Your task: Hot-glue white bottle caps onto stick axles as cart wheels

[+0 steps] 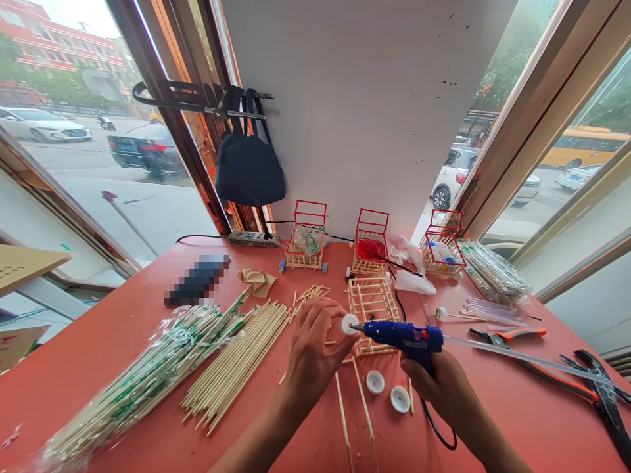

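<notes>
Between thumb and fingers, my left hand [315, 338] pinches a white bottle cap [349, 323]. My right hand [441, 381] grips the handle of a blue hot glue gun [404, 335], whose nozzle points left and meets the cap's middle. A clear glue stick [493, 345] sticks out of the gun's rear. Two more white caps, a left one [375, 382] and a right one [399, 399], lie on the red table below the gun. Just behind the gun stands a cart frame of wooden sticks [372, 299], partly hidden by hand and gun.
Bare sticks [236, 361] and a plastic-wrapped bundle [148, 374] lie on the left. Finished carts, a left [305, 256], a middle [372, 253] and a right one [444, 253], stand at the back. Pliers [537, 368] lie right; a power strip [253, 238] sits behind.
</notes>
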A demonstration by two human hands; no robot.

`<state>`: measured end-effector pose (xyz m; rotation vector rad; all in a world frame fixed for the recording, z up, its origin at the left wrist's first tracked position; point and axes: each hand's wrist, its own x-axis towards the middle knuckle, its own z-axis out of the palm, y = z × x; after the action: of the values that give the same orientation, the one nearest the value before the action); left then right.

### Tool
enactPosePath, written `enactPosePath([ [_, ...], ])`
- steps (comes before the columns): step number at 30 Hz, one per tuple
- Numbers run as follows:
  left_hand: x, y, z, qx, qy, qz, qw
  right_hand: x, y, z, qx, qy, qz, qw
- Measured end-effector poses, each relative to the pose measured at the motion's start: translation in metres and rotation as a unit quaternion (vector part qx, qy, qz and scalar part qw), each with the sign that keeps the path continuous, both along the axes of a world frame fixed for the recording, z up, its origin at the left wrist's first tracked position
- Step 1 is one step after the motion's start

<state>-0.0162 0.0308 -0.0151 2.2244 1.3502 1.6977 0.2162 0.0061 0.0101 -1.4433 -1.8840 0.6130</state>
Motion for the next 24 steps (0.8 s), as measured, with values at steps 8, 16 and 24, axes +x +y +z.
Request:
enactPosePath([
  [8, 0.000, 0.000, -0.001, 0.000, -0.001, -0.004, 1.000, 0.000, 0.001, -0.001, -0.009, 0.003, -0.003, 1.000],
  [16, 0.000, 0.000, -0.002, -0.010, 0.001, -0.011, 1.000, 0.002, 0.000, -0.006, 0.002, 0.003, -0.001, 1.000],
  [24, 0.000, 0.000, -0.003, -0.010, 0.001, -0.009, 1.000, 0.000, 0.000, 0.005, -0.010, -0.004, 0.006, 1.000],
])
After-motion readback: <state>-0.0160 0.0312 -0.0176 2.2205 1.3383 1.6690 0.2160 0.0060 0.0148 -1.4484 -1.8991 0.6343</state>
